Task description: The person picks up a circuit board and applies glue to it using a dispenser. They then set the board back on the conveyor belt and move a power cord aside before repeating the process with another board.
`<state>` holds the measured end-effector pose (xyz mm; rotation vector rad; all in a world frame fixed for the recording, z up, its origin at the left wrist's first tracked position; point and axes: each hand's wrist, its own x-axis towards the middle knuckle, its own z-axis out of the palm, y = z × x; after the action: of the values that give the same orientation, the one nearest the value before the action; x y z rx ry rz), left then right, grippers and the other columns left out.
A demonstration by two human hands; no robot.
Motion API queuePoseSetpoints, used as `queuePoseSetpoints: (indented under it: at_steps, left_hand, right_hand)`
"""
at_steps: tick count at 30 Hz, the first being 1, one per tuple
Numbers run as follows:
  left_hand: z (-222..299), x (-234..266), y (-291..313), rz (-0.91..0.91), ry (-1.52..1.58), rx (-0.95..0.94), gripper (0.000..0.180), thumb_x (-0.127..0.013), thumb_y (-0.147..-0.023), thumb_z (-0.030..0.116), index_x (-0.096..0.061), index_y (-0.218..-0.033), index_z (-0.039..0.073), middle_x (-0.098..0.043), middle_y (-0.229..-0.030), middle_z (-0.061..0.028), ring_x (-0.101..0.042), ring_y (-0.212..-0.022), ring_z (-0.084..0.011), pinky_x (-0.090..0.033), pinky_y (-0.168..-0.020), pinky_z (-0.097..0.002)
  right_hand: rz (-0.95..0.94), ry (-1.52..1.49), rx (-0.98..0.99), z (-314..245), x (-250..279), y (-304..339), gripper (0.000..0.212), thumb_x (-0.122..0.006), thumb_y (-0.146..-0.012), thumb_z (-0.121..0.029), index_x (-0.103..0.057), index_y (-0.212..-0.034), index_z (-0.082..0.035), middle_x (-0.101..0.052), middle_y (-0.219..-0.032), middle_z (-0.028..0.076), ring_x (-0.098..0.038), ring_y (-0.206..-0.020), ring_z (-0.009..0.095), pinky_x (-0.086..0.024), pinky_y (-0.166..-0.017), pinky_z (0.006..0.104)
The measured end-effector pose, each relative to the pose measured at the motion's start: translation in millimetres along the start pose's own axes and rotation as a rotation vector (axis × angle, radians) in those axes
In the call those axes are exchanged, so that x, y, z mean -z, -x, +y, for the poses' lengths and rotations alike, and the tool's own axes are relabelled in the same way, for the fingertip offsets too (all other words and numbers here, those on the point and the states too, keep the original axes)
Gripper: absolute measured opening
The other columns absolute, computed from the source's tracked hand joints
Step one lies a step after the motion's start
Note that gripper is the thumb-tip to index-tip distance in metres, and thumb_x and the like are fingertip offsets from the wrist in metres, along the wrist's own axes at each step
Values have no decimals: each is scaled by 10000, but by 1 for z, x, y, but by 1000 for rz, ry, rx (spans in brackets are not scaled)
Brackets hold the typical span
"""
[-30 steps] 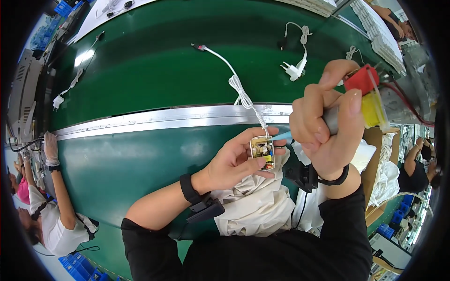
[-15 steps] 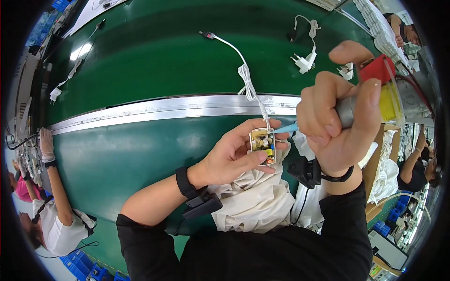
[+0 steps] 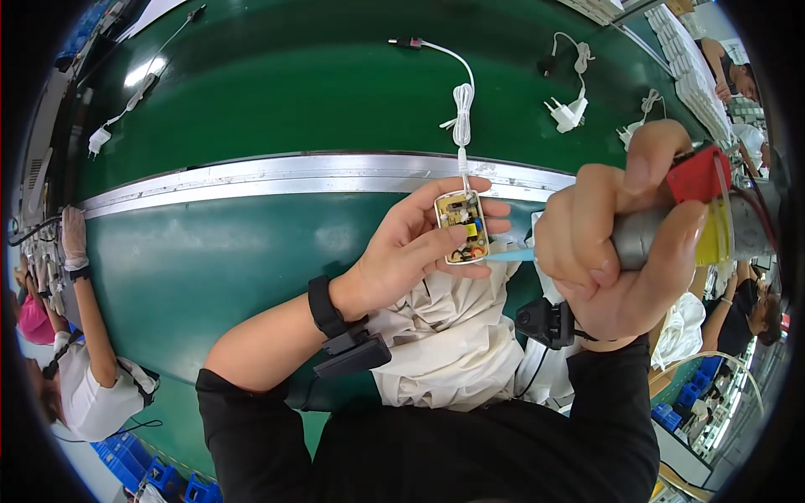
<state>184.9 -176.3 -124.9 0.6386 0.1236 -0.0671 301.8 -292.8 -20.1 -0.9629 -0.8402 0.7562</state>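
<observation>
My left hand (image 3: 398,243) grips an opened power adapter (image 3: 460,243) from its left side, thumb resting across the face. Yellowish circuit board and small components show inside its white half-shell. From the adapter's far end, a bundled white cable (image 3: 462,117) runs over the metal rail to a dark plug tip. My right hand (image 3: 612,218) is wrapped round a grey cylindrical dispenser (image 3: 635,241) with a red part, a yellow band and a light-blue tapered nozzle (image 3: 516,255). The nozzle's tip is at the board's near right corner; whether it touches is too small to tell.
A metal rail (image 3: 251,174) crosses the green work surface (image 3: 210,243). Beyond it lie white plug adapters with cables (image 3: 568,115), (image 3: 100,139). Crumpled cream cloth (image 3: 453,344) sits before me. Co-workers are at left (image 3: 101,377) and right.
The nozzle tip has gone from the board's cable end to its near end. My left hand and the adapter have shifted slightly left and away; the view has shifted a little too.
</observation>
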Motion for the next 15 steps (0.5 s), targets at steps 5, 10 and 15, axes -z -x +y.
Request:
queuePoseSetpoints:
  at_steps: [5, 10, 15]
  left_hand:
    - [-2, 2, 1, -19, 8, -16, 423, -425, -944, 51, -335, -1356, 81, -499, -1285, -115, -507, -1184, -219, -538, -869, -401]
    - [-5, 4, 3, -21, 15, -19, 432, -429, -943, 54, -330, -1363, 83, -502, -1283, -112, -509, -1182, -217, -539, -866, -400]
    - [-4, 2, 1, -31, 2, -15, 483, -427, -928, 83, -277, -1384, 33, -444, -1309, -135, -488, -1191, -230, -545, -855, -393]
  right_hand:
    - [21, 23, -5, -1, 1, 0, 361, -381, -957, -477, -346, -1012, -121, -347, -519, -14, -295, -386, 67, -246, -367, 218]
    - [16, -27, 1, 4, 2, 1, 361, -379, -958, -476, -347, -1009, -120, -347, -518, -15, -282, -385, 64, -240, -368, 217]
    - [30, -4, 2, 0, -1, -1, 374, -371, -962, -470, -350, -1040, -105, -344, -517, -12, -288, -382, 66, -247, -370, 218]
